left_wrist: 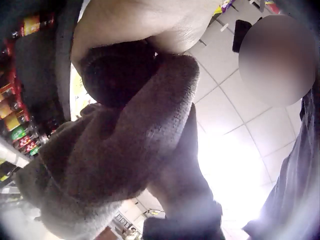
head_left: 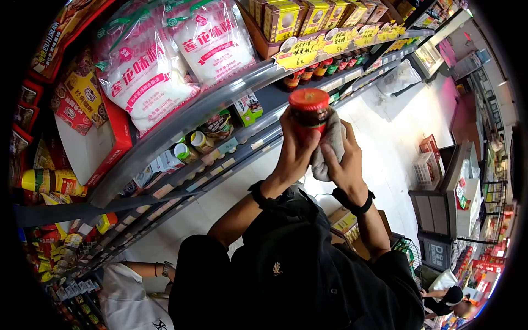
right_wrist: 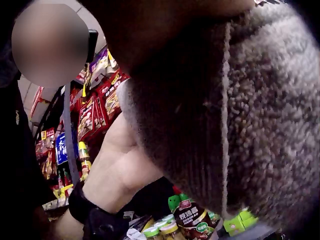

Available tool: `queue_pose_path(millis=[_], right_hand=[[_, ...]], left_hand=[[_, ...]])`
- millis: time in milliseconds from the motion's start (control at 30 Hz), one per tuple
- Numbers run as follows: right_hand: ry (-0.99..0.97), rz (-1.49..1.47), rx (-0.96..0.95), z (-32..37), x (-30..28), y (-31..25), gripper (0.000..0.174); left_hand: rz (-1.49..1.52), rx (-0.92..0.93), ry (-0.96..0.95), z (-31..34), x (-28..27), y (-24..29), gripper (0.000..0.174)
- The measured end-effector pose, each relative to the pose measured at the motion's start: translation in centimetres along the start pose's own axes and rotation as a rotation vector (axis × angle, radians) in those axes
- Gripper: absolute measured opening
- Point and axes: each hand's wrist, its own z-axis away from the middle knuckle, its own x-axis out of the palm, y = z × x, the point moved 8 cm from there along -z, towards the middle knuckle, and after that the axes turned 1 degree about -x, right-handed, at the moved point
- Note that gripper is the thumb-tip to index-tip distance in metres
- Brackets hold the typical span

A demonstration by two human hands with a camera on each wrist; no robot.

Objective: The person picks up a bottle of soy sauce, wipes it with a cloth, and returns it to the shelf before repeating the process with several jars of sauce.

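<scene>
A glass jar with a red lid (head_left: pixel 309 100) and dark contents is held up in front of the chest, beside the shelf. My left hand (head_left: pixel 292 151) grips it from the left, thumb across its front. On the other side, my right hand (head_left: pixel 347 168) holds a grey cloth (head_left: pixel 330 146) against the jar. In the left wrist view the bunched cloth (left_wrist: pixel 115 150) hangs below the jar's dark round end (left_wrist: pixel 117 72). The cloth (right_wrist: pixel 270 110) fills much of the right wrist view and hides most of the jar there.
Bags of white seasoning (head_left: pixel 146 82) and yellow boxes (head_left: pixel 283 22) stand on the upper shelf behind a clear rail with yellow price tags (head_left: pixel 300 52). Lower down are more red-lidded jars (head_left: pixel 308 72). Another person (head_left: pixel 132 297) stands at lower left. A counter (head_left: pixel 440 203) is at right.
</scene>
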Motion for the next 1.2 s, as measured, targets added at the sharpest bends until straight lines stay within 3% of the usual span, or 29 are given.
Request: queue_pose_path(millis=[133,167,200,300,367,500,567,733,867,933,1000,1100,1133,1200], right_hand=[[-0.035,0.107,0.086,2.1,1.9,1.2,0.058],[-0.101,0.212,-0.033,2.5,2.3,0.6,0.064],[-0.107,0.323,-0.121,2.8,2.6,-0.3,0.071],[-0.139,0.364,-0.111,3.3,2.6,0.8,0.076],[-0.184,0.329,-0.044,3.0,2.2,1.4,0.076],[-0.178,0.277,-0.03,2.6,1.7,1.6,0.074],[-0.195,0.277,-0.073,2.9,2.1,2.3,0.073],[-0.309,0.281,-0.137,3.0,2.0,2.9,0.068],[-0.344,0.161,0.038,2.3,2.0,6.1,0.068],[-0.327,0.143,0.035,2.4,2.4,7.2,0.067],[-0.274,0.143,-0.041,2.7,2.4,7.9,0.064],[-0.311,0.067,-0.037,3.0,1.1,11.0,0.059],[-0.341,0.031,-0.032,3.2,0.8,12.3,0.057],[-0.287,0.023,0.031,3.3,-0.9,14.8,0.05]], left_hand=[[0.131,-0.143,0.034,0.7,-0.3,-4.1,0.061],[0.371,-0.302,0.037,1.2,0.2,-4.9,0.055],[0.364,-0.32,0.016,1.4,-0.1,-5.9,0.052],[0.37,-0.317,0.0,1.8,-0.3,-6.8,0.052],[0.46,-0.471,-0.082,2.1,0.2,-7.2,0.055],[0.535,-0.476,-0.132,2.3,0.6,-7.8,0.058],[0.554,-0.56,-0.073,2.6,0.2,-8.3,0.061],[0.564,-0.548,-0.009,1.8,0.4,-9.4,0.07],[0.537,-0.602,0.037,2.2,1.2,-11.9,0.07],[0.537,-0.647,0.066,2.2,1.4,-14.0,0.067],[0.503,-0.642,0.079,1.8,1.4,-14.9,0.06],[0.236,-0.424,0.102,-0.2,0.5,-15.7,0.048],[0.241,-0.429,0.082,-0.8,0.3,-16.5,0.047],[0.012,-0.256,0.091,-2.1,-0.7,-15.7,0.048]])
